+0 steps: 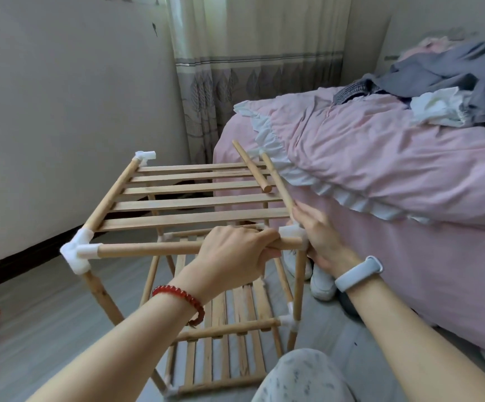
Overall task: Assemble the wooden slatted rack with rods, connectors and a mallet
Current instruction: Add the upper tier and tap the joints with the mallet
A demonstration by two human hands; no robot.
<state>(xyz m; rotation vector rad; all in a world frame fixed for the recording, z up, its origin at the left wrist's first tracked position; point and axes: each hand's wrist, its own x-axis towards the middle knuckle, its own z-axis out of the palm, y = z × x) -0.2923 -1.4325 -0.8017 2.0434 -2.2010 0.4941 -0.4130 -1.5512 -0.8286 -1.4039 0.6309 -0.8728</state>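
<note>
So at this point I was on the top shelf of the pale wooden slatted rack (194,198), which stood on the grey floor just left of the bed with the pink cover (380,169). My left hand (235,253) was wrapped around the near round wooden rod (148,248), fingers curled right over it at its right end. My right hand (319,242) was on the white plastic corner connector (292,232) at the near right, fingers lying along its far side; I honestly couldn't tell how tight that hold was. The rod end looked like it was going into that connector, so I'd call this the seating step for that corner.

A loose short wooden dowel (251,166) lay across the far right slats, and the far right corner seemed to have no connector yet. No mallet anywhere in sight. Next up, probably: push the rod fully home while bracing the connector, then sort out that far corner.
</note>
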